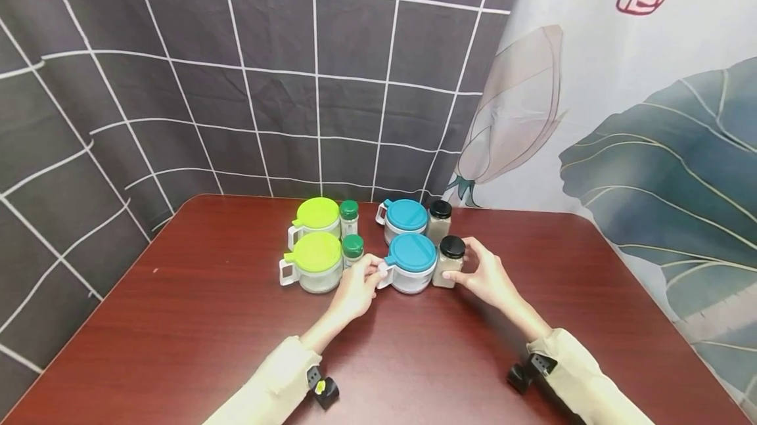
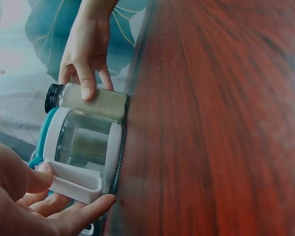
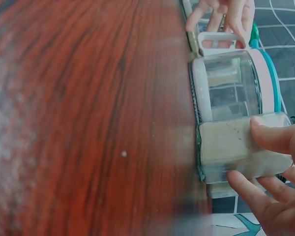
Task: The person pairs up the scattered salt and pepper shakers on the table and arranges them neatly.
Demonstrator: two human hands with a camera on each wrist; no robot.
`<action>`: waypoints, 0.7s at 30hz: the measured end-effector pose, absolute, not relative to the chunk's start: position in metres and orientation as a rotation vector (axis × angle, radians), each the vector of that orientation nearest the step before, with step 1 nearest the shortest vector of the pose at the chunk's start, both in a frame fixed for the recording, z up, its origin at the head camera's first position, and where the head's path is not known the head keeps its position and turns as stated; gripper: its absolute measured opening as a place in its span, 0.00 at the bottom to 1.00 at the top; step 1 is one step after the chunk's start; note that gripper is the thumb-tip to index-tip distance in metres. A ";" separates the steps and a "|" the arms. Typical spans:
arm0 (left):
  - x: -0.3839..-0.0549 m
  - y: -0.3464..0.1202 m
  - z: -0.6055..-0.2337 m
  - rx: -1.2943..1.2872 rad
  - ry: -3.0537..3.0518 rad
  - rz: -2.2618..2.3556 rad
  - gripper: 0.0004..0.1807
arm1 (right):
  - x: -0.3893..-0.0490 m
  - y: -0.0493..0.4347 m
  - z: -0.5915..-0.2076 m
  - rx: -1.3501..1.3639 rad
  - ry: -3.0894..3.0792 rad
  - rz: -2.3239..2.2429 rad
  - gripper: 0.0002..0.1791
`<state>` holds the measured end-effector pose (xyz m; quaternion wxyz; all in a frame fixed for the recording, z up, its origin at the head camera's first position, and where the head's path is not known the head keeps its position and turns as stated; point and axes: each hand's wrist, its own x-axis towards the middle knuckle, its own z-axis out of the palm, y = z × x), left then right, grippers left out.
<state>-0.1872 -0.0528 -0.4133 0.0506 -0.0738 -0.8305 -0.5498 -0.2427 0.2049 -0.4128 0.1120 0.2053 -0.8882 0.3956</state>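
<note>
My left hand (image 1: 353,290) pinches the white handle of the front blue-lidded jar (image 1: 412,253). In the left wrist view the thumb lies on that handle (image 2: 76,182), with fingers behind and below it. On the jar's other side, my right hand (image 1: 489,279) grips a black-lidded spice bottle (image 1: 447,272) between thumb and fingers. This square bottle of pale powder (image 3: 226,145) stands upright against the jar. Behind them are a second blue-lidded jar (image 1: 406,215) and another black-lidded bottle (image 1: 439,220).
Two lime-lidded jars (image 1: 317,252) with white handles stand to the left, one behind the other. Beside them are two small green-capped bottles (image 1: 349,211), the front one partly behind my left hand. A dark grid curtain (image 1: 272,103) hangs behind the reddish-brown table (image 1: 207,320).
</note>
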 end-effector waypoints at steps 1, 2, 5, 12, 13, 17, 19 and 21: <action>-0.187 -0.053 -0.413 -0.219 -2.532 -1.672 0.07 | -0.243 0.205 -0.413 0.599 -2.611 1.164 0.31; -0.187 -0.053 -0.413 -0.215 -2.539 -1.654 0.07 | -0.243 0.204 -0.414 0.597 -2.615 1.166 0.30; -0.187 -0.053 -0.413 -0.222 -2.558 -1.586 0.07 | -0.243 0.204 -0.414 0.595 -2.624 1.174 0.30; -0.186 -0.055 -0.414 -0.260 -2.586 -1.571 0.10 | -0.245 0.203 -0.415 0.595 -2.654 1.194 0.31; -0.185 -0.056 -0.413 -0.270 -2.597 -1.574 0.11 | -0.244 0.203 -0.415 0.586 -2.665 1.192 0.32; -0.179 -0.058 -0.412 -0.330 -2.656 -1.553 0.15 | -0.241 0.204 -0.416 0.561 -2.702 1.195 0.32; -0.175 -0.060 -0.412 -0.368 -2.693 -1.526 0.18 | -0.240 0.203 -0.415 0.569 -2.706 1.213 0.32; -0.171 -0.063 -0.411 -0.400 -2.720 -1.502 0.21 | -0.238 0.203 -0.415 0.579 -2.703 1.240 0.33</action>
